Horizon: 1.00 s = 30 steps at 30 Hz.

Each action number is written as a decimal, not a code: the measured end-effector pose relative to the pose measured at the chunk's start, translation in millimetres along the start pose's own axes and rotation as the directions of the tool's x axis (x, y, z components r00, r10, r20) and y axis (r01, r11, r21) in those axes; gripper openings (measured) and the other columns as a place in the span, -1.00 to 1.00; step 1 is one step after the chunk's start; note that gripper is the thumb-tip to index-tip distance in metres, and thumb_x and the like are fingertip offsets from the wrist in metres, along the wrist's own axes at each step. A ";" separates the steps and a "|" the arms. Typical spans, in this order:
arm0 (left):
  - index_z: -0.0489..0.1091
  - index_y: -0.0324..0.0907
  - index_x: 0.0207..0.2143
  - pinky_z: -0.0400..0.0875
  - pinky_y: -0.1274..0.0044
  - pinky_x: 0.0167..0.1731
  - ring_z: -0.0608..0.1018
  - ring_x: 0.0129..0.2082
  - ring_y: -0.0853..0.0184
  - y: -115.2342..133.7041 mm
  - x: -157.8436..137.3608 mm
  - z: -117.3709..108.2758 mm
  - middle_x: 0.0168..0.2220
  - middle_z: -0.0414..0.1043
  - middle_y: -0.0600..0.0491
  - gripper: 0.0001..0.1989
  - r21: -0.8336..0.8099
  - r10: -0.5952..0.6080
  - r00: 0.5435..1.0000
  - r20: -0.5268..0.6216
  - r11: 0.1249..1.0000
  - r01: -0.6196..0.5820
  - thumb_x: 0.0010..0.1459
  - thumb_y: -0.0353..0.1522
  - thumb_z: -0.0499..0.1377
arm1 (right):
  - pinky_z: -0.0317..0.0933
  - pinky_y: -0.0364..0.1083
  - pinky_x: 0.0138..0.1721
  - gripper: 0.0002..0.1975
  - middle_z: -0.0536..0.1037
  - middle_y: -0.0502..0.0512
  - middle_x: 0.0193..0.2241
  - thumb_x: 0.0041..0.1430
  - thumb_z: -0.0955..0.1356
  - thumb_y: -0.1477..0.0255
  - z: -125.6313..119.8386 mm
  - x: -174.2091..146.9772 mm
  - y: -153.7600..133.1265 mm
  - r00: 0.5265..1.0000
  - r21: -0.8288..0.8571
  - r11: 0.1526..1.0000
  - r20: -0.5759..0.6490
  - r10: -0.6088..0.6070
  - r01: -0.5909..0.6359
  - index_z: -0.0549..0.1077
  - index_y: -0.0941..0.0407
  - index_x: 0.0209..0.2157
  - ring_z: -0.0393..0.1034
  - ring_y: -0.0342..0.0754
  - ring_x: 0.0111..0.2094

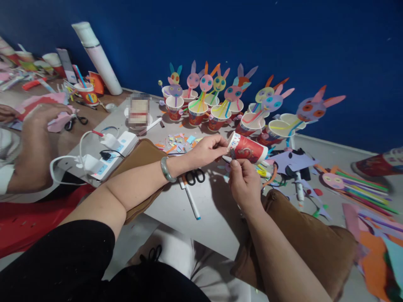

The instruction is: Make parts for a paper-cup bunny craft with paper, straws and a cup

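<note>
A red paper cup (250, 149) is held on its side above the table, its open end toward my left hand (212, 149). The fingers of that hand pinch the cup at the rim. Just below the cup, my right hand (244, 182) is closed, thumb uppermost, around something small and slim near the cup's rim; its kind is mostly hidden. On the table under my left wrist lie black-handled scissors (195, 177) and a white marker (192, 201) with a blue end. Coloured paper scraps (181, 144) are scattered behind my left hand.
Paper cups with rabbit-faced figures (217, 117) stand along the blue wall. Brown cushions (302, 235) lie under my forearms. A white power strip (116, 153) with cables is at left, near another person's arm (34, 147). Colored strips (368, 191) and paper sheets (371, 247) lie right.
</note>
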<state>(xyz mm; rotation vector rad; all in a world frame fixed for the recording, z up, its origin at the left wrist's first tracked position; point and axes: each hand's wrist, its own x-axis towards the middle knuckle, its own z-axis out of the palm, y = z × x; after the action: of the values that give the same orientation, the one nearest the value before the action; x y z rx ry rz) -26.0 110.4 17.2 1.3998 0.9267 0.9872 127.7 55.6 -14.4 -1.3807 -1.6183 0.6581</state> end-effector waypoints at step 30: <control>0.26 -0.25 -0.42 0.32 0.64 -0.45 0.40 -0.56 0.57 -2.3 0.4 1.9 -0.58 0.30 0.20 -0.88 -0.156 -0.044 0.998 0.054 0.986 0.052 0.19 -0.52 0.10 | 0.07 -0.08 -0.46 -0.69 0.26 -0.06 -0.58 0.32 0.21 0.15 -1.9 -0.1 3.4 1.000 0.004 1.000 0.014 -0.014 0.014 0.26 0.06 -0.40 0.14 -0.11 -0.52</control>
<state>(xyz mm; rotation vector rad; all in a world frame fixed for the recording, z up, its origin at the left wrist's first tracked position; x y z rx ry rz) -24.1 110.3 14.9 1.2583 0.8236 0.9634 131.0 56.0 -16.4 -1.3640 -1.6353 0.6639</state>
